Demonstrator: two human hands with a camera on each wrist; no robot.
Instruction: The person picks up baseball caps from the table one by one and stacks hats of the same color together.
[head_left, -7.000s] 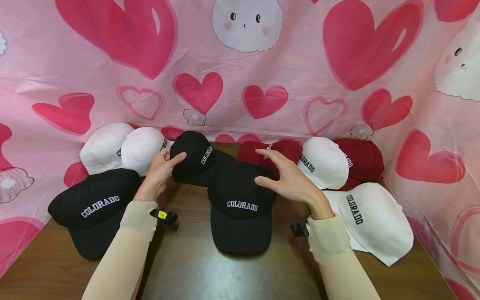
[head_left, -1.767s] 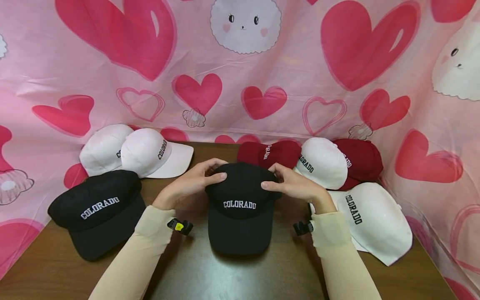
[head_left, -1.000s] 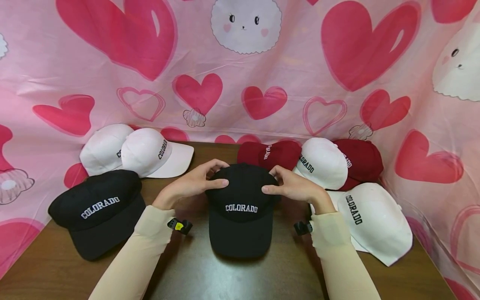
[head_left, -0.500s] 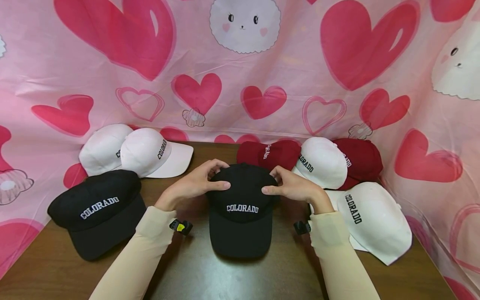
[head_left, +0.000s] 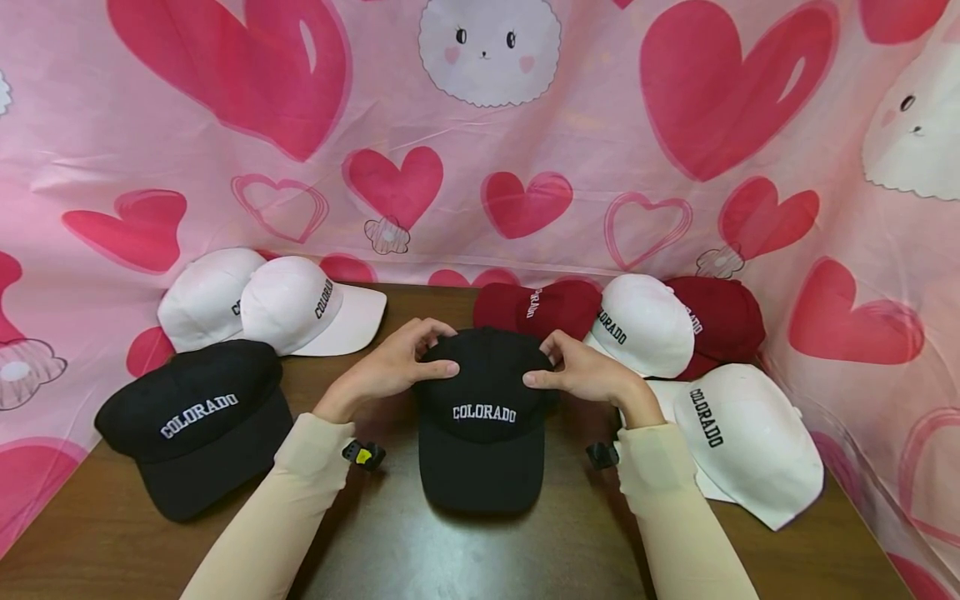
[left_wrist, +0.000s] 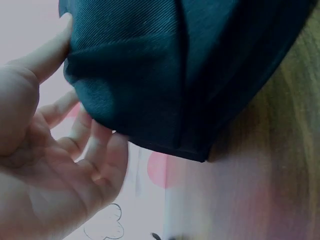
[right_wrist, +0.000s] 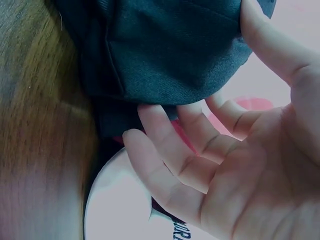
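A black baseball cap (head_left: pixel 480 383) with white COLORADO lettering sits at the middle of the table, its brim toward me. My left hand (head_left: pixel 386 371) grips the crown's left side, thumb on the front panel and fingers behind. On the opposite side my right hand (head_left: pixel 592 371) holds the crown in the same way. In the left wrist view the fingers curl against the lower edge of the cap (left_wrist: pixel 130 80). The right wrist view shows the thumb on the cap (right_wrist: pixel 170 55) and fingertips at its bottom edge. The cap's back is hidden.
At the left lie two white caps (head_left: pixel 296 304) and another black cap (head_left: pixel 198 417). Toward the right are a dark red cap (head_left: pixel 558 304), a white cap (head_left: pixel 645 325), a second red cap (head_left: pixel 723 321) and a front white cap (head_left: pixel 753 433). Behind hangs a pink heart-print cloth (head_left: pixel 585 117).
Seven seconds ago my left hand held another black cap at the back; it no longer shows there. Both hands have since come to the middle cap. Over the last second they barely move.
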